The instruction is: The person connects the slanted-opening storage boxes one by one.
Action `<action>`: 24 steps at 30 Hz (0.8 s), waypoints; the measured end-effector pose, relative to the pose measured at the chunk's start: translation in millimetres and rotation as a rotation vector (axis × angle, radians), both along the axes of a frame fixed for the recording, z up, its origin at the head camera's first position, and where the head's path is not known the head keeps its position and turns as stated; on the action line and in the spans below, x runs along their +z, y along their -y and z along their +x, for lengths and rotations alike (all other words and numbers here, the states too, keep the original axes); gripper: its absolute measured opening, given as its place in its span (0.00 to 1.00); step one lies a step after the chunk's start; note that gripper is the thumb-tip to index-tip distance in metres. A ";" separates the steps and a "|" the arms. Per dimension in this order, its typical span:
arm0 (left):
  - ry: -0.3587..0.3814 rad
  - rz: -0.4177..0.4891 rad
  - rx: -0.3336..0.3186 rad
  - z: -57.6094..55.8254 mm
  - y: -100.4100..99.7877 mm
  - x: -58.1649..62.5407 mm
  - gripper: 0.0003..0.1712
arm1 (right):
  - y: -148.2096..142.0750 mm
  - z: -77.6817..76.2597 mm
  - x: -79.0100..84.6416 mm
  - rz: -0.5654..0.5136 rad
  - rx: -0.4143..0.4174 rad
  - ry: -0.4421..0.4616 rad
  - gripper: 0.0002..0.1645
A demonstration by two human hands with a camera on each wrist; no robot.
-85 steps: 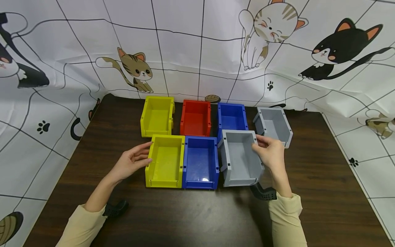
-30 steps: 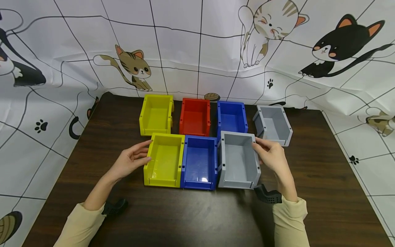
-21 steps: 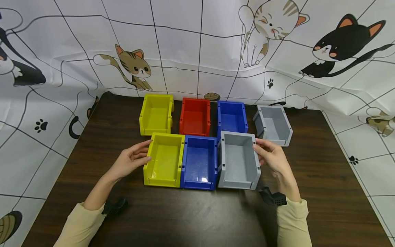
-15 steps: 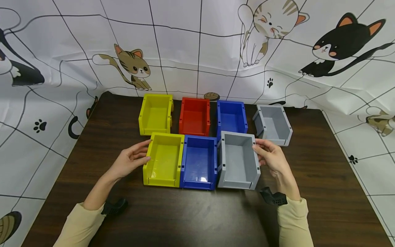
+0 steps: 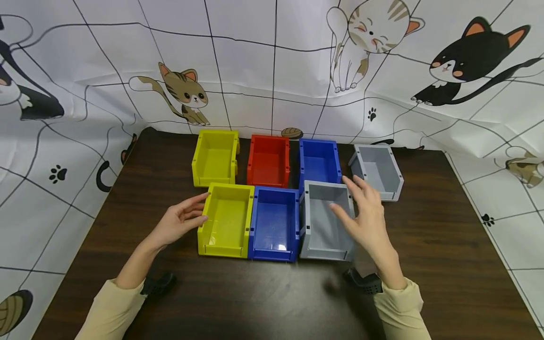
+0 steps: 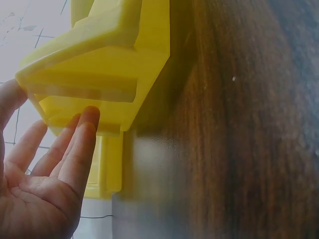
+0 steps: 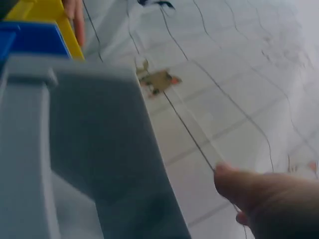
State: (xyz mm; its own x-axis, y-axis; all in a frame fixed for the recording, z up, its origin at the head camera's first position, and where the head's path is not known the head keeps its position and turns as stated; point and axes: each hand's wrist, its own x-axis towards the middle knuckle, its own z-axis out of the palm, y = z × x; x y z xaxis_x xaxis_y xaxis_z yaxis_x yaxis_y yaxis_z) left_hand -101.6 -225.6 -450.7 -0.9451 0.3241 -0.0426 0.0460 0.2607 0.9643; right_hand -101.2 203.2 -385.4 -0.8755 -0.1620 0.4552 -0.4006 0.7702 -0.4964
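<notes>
On the table's left side my left hand (image 5: 180, 224) touches the outer left wall of the front yellow bin (image 5: 227, 219) with its fingertips; in the left wrist view its fingers (image 6: 79, 149) are nearly straight beside the ribbed wall. A front blue bin (image 5: 274, 224) stands tight against the yellow one. To its right is the front grey bin (image 5: 325, 226), level with the row. Over that bin's right side hovers my right hand (image 5: 367, 217), thumb and fingers spread, gripping nothing. In the right wrist view its thumb (image 7: 239, 186) stands apart from the grey bin's wall.
Behind is a second row: a yellow bin (image 5: 215, 158), a red bin (image 5: 268, 160), a blue bin (image 5: 319, 160) and a grey bin (image 5: 378, 170) set slightly askew. The dark wooden table (image 5: 255, 297) ends at a white cat-print cloth (image 5: 246, 61).
The grey bin, tilted and slightly off the row at first, now sits in line beside the blue one. My right hand has let go of its rim and risen over it. The left hand stays.
</notes>
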 end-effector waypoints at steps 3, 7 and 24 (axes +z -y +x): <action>-0.003 -0.009 0.006 0.1 0.4 0.5 0.35 | 16.2 2.4 2.6 0.164 0.076 -0.027 0.44; 0.000 -0.002 -0.002 0.2 0.1 1.5 0.35 | 32.3 2.4 4.5 0.326 0.098 0.033 0.52; -0.007 -0.003 -0.009 -0.4 -0.1 0.9 0.35 | 48.0 -1.2 1.8 0.482 0.076 0.222 0.53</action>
State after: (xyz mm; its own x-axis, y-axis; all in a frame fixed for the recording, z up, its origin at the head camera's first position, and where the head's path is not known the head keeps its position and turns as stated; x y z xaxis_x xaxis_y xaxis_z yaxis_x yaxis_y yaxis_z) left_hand -102.0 -225.5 -449.8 -0.9423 0.3328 -0.0371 0.0550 0.2630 0.9632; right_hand -102.4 155.2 -383.6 -0.9200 -0.3736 0.1187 -0.3896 0.9046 -0.1731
